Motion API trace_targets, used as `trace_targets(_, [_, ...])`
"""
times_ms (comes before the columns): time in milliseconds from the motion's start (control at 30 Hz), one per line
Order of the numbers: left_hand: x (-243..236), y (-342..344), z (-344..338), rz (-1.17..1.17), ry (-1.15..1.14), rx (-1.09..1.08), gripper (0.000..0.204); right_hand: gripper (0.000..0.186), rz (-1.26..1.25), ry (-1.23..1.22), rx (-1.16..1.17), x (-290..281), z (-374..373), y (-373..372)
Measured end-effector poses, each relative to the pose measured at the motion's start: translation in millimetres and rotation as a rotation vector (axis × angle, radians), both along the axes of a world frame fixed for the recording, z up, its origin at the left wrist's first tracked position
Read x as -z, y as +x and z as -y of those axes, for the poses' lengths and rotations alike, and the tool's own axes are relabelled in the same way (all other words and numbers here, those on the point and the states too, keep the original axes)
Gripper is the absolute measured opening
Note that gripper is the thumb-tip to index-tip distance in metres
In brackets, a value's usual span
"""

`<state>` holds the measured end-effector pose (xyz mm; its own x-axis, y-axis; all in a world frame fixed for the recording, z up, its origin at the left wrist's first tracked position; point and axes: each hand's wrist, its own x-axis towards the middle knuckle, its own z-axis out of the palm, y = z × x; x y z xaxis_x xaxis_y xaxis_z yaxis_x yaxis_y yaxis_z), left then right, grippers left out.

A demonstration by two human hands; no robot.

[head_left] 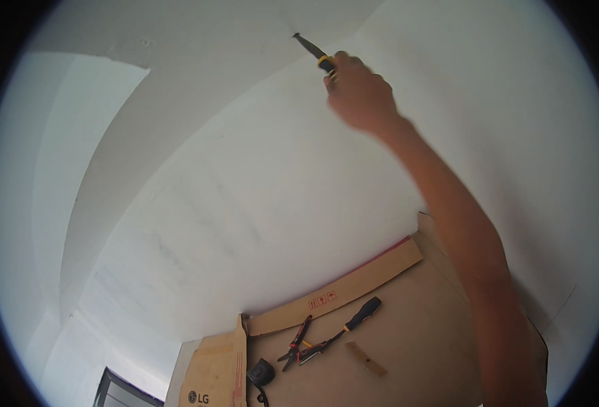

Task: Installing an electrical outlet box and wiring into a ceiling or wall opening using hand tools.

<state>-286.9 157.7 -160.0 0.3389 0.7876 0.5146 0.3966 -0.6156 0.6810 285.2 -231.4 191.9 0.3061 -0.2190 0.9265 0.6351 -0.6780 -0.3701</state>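
My right hand (364, 93) is raised high to the white surface, its fingers closed around a black-and-yellow handled tool (311, 49). The tool has a dark tapering nose like that of long-nose pliers, but its exact kind is partly hidden by the fingers. Its tip meets a small dark spot (296, 35) on the white surface. The bare right forearm (458, 217) reaches up from the lower right. My left hand is out of view.
Below, brown cardboard (414, 325) carries red-and-black pliers (303, 339), a screwdriver (363, 314) with a dark handle, a small brown strip (366, 358) and a black rounded object (262, 372). A cardboard box flap (211, 370) stands at the left. White walls (279, 183) surround this.
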Motion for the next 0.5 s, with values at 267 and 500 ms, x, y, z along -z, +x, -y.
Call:
trace_targets(267, [-21.6, 0.4, 8.0, -0.097, 0.114, -0.010, 0.023, 0.029, -0.150, 0.163, -0.462, -8.1, -18.4, -14.9])
trace_targets(500, [15.3, -40.5, -19.3, -0.100, 0.283, -0.028, 0.022, 0.033, -0.168, 0.030, -0.205, 18.0, 0.3, -14.2])
